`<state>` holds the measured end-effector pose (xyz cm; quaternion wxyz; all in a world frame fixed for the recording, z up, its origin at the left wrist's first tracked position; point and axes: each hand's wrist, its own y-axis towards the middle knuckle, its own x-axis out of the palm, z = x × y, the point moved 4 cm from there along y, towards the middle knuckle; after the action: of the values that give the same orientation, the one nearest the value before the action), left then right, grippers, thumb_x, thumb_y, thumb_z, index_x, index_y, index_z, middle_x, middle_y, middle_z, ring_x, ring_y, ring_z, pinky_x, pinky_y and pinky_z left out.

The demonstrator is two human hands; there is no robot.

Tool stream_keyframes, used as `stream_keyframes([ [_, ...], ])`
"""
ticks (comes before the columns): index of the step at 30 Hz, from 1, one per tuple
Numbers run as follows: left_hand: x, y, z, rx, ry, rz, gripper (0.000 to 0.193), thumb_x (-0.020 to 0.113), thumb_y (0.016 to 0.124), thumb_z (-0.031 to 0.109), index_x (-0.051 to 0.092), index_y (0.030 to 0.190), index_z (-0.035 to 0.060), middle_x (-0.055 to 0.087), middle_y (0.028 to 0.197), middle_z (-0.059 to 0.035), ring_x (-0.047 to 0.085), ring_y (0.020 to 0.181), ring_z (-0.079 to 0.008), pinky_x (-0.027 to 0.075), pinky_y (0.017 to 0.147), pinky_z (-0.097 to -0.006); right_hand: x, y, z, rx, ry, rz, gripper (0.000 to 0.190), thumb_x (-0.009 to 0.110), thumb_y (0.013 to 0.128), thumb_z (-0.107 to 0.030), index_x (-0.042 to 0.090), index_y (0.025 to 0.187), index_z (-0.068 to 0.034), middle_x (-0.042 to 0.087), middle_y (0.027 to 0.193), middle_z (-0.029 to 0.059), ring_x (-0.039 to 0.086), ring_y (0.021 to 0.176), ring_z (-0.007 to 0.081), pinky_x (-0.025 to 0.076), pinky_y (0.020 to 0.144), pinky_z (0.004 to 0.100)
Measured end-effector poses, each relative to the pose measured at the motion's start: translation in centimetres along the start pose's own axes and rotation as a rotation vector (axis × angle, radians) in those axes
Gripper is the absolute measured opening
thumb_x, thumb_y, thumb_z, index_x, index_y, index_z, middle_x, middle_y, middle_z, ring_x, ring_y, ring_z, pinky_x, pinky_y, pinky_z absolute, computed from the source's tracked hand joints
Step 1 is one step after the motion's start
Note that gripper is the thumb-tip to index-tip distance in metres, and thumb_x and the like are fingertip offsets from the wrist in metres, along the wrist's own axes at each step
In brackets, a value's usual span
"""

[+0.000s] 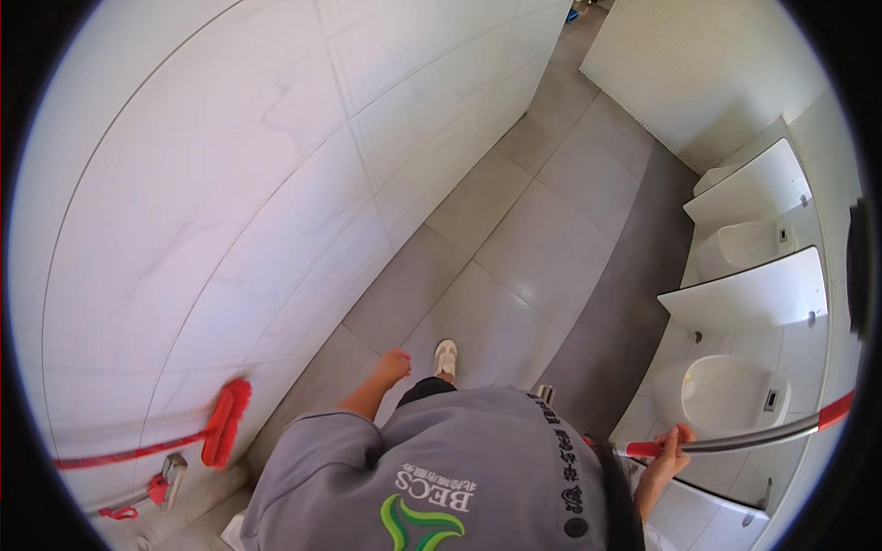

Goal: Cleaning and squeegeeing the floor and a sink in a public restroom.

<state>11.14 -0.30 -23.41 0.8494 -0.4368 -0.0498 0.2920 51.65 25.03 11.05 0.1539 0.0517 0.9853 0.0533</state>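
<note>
My right hand [667, 454] grips a long pole [754, 439] with a metal shaft and red sections. The pole runs across in front of a white urinal [734, 392], out to the right rim; its other end is hidden near my body. My left hand [393, 365] hangs free over the tiled floor, fingers loosely bent, with nothing visible in it. A light-coloured shoe [446, 358] shows just beside it. My grey shirt [441, 448] fills the bottom of the view.
A red-headed brush [227, 423] and a squeegee-like tool [173, 479] with red parts are at the white wall [227, 206] on the left. White partitions [751, 289] divide the urinals on the right. Grey floor tiles [517, 275] run ahead to an opening.
</note>
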Motion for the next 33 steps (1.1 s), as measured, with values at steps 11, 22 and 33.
stream_keyframes([
  [11, 10.1, 11.3, 23.9, 0.284, -0.042, -0.079, 0.015, 0.046, 0.067, 0.003, 0.049, 0.081, 0.0008, 0.051, 0.06, -0.0066, 0.051, 0.051, -0.0131, 0.042, 0.047, -0.024, 7.9, 15.9, 2.9, 0.113, 0.068, -0.233, 0.016, 0.044, 0.08, -0.017, 0.045, 0.087, -0.003, 0.043, 0.057, 0.0017, 0.044, 0.058, 0.0102, 0.038, 0.062, 0.0248],
  [22, 12.4, 14.0, 24.9, -0.09, 0.139, 0.696, 0.011, 0.048, 0.065, 0.011, 0.057, 0.071, 0.0086, 0.057, 0.076, -0.0133, 0.054, 0.076, -0.0286, 0.042, 0.068, -0.036, 24.2, 48.0, 9.5, -0.053, 0.169, -0.492, 0.016, 0.05, 0.077, -0.019, 0.048, 0.082, -0.004, 0.04, 0.052, 0.0017, 0.038, 0.048, 0.0098, 0.034, 0.047, 0.0241],
  [33, 20.5, 19.8, 33.0, -0.09, -0.44, 0.627, 0.01, 0.049, 0.066, 0.012, 0.055, 0.066, 0.0045, 0.055, 0.055, -0.0083, 0.054, 0.047, -0.0187, 0.043, 0.046, -0.0305, 34.8, 63.0, 4.7, -0.267, -0.088, -0.536, 0.018, 0.053, 0.075, -0.02, 0.052, 0.08, -0.003, 0.045, 0.055, 0.0067, 0.043, 0.047, 0.0153, 0.04, 0.046, 0.0293],
])
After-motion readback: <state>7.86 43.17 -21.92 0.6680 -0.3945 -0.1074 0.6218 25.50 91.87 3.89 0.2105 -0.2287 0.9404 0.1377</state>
